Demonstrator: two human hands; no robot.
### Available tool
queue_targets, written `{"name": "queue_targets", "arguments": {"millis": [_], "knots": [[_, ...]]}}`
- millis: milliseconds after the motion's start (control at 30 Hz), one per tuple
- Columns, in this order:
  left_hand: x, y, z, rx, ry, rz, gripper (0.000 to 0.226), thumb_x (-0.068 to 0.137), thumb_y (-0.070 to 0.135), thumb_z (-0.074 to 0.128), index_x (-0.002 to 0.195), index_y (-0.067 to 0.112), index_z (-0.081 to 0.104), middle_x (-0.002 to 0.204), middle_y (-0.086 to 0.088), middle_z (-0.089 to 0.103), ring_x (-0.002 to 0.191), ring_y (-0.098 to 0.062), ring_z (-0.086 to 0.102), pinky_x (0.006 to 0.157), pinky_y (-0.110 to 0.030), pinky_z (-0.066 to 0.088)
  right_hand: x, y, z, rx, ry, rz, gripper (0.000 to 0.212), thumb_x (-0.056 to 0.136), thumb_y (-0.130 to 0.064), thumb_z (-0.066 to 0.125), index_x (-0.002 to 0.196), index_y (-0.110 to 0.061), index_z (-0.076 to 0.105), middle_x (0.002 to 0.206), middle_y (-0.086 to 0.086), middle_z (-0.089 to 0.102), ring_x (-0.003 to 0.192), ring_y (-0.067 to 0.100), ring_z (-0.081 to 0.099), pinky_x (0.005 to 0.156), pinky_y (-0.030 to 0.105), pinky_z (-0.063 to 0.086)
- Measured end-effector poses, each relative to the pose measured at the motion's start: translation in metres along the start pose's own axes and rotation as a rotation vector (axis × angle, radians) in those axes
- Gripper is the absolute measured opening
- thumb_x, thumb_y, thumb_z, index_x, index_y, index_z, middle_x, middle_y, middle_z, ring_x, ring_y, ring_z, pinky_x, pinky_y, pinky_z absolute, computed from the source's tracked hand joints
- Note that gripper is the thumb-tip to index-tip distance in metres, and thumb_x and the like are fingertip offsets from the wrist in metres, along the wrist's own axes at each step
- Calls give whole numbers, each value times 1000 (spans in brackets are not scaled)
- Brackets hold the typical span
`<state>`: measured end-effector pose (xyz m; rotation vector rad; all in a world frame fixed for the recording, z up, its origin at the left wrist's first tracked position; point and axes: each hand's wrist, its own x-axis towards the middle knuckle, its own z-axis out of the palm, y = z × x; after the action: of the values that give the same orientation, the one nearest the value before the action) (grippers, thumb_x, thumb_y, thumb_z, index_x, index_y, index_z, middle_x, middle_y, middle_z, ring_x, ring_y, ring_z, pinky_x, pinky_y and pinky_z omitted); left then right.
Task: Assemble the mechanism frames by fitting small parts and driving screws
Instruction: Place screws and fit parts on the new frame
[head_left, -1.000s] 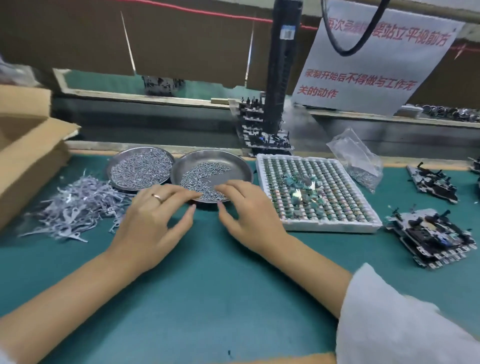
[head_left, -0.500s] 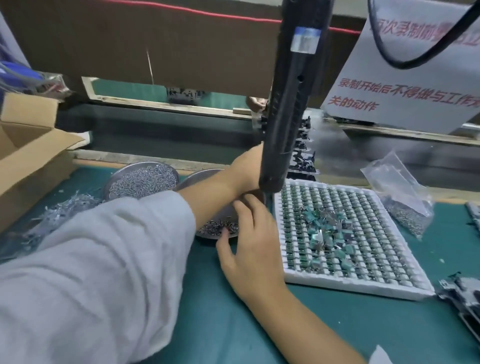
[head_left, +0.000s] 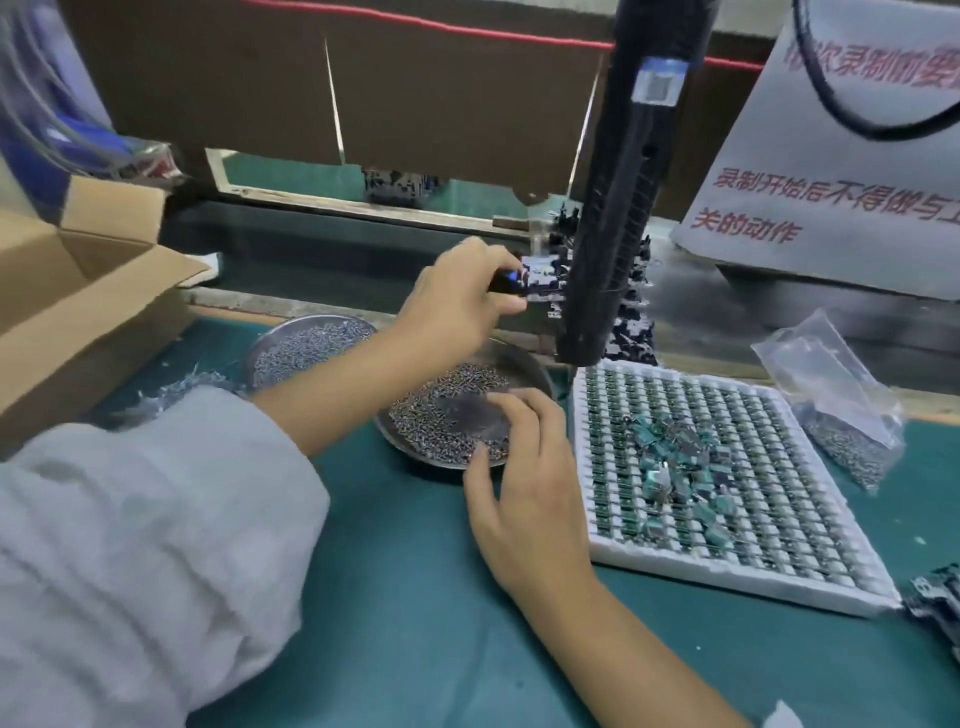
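**Two hands at a screw dish and a stack of mechanism frames**

The left hand (head_left: 457, 296) reached to the far side of the bench and gripped a black mechanism frame (head_left: 535, 283) between curled fingers and thumb, at a stack of similar frames (head_left: 631, 332) partly hidden behind a hanging black electric screwdriver (head_left: 613, 218). Its forearm crossed above the nearer screw dish (head_left: 524, 364), and a white sleeve (head_left: 140, 530) filled the near left.

The right hand (head_left: 524, 483) rested on the near right edge of that dish, fingers bent, fingertips (head_left: 501, 402) down among the small screws; whether they pinched one could not be told.

A second dish of screws (head_left: 306, 348) lay just left and farther away. Right of the right hand sat a white gridded tray (head_left: 737, 571) of small green parts (head_left: 675, 457), some loose on top. Farther right lay a clear plastic bag (head_left: 831, 395) of screws. All stood on a green mat (head_left: 415, 597). An open cardboard box (head_left: 78, 291) stood far left, and a white sign (head_left: 841, 171) with red lettering hung far right.
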<state>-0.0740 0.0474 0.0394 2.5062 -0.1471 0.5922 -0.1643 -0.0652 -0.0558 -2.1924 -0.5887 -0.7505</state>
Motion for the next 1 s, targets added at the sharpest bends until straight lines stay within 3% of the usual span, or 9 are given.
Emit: {"name": "queue_targets", "arguments": {"millis": [167, 300, 400, 467, 567, 667, 801, 901, 1001], "knots": [[-71, -38, -72, 99, 142, 72, 37, 85, 23, 69, 120, 15, 62, 111, -5, 59, 102, -28, 58, 90, -44, 46, -1, 2, 1, 200, 42, 39, 36, 94, -19, 46, 125, -2, 48, 123, 13, 48, 113, 16, 44, 100, 24, 36], [-145, -48, -96, 152, 129, 204, 35, 85, 33, 63, 112, 12, 66, 105, -2, 61, 81, -31, 63, 70, -45, 53, -4, 3, -2, 393, 168, -16, 30, 94, -18, 41, 122, -8, 47, 116, 6, 46, 105, 14, 47, 93, 29, 41], [-186, -53, -91, 221, 29, 326, 35, 85, 35, 56, 107, 11, 69, 101, 2, 64, 60, -24, 64, 53, -34, 54, -6, -4, -10, 436, 188, -201, 23, 95, -12, 42, 117, -10, 49, 111, 5, 49, 106, 14, 49, 92, 30, 42], [-201, -59, -80, 279, -53, 400, 33, 85, 33, 57, 103, 10, 72, 97, 1, 68, 55, -18, 61, 50, -25, 49, -11, -10, -17, 377, 60, -364, 22, 97, -18, 43, 114, -7, 51, 108, 9, 55, 105, 17, 52, 92, 30, 42], [-211, -67, -65, 298, -128, 464, 31, 85, 35, 59, 101, 12, 74, 95, 1, 70, 60, -19, 64, 53, -25, 51, -26, -20, -21, 152, -261, -511, 34, 92, -33, 54, 114, -7, 60, 108, 11, 61, 101, 25, 57, 89, 36, 45], [-212, -76, -65, 246, -144, 410, 42, 84, 51, 58, 105, 18, 73, 99, 6, 70, 62, -15, 65, 55, -24, 53, -35, -21, -21, -112, -438, -582, 39, 85, -35, 64, 115, -9, 64, 106, 7, 63, 98, 26, 58, 84, 42, 47], [-210, -99, -82, 296, -14, 229, 43, 87, 50, 50, 107, 18, 72, 102, 2, 67, 83, -16, 63, 65, -28, 53, -32, -20, -19, -158, -449, -534, 37, 82, -23, 67, 115, -7, 65, 106, 6, 66, 96, 28, 61, 83, 41, 50], [-206, -121, -89, 368, -70, 149, 44, 86, 48, 45, 103, 16, 72, 96, 1, 66, 89, -25, 61, 81, -37, 44, -32, -21, -15, -137, -455, -482, 37, 83, -22, 66, 116, -6, 65, 108, 7, 65, 97, 29, 61, 84, 43, 50], [-202, -129, -90, 361, -119, 99, 47, 86, 53, 40, 97, 20, 72, 91, 6, 67, 87, -22, 62, 81, -33, 34, -32, -20, -15, -103, -468, -449, 38, 83, -22, 66, 118, -6, 64, 110, 7, 65, 100, 29, 60, 87, 45, 48]]}}
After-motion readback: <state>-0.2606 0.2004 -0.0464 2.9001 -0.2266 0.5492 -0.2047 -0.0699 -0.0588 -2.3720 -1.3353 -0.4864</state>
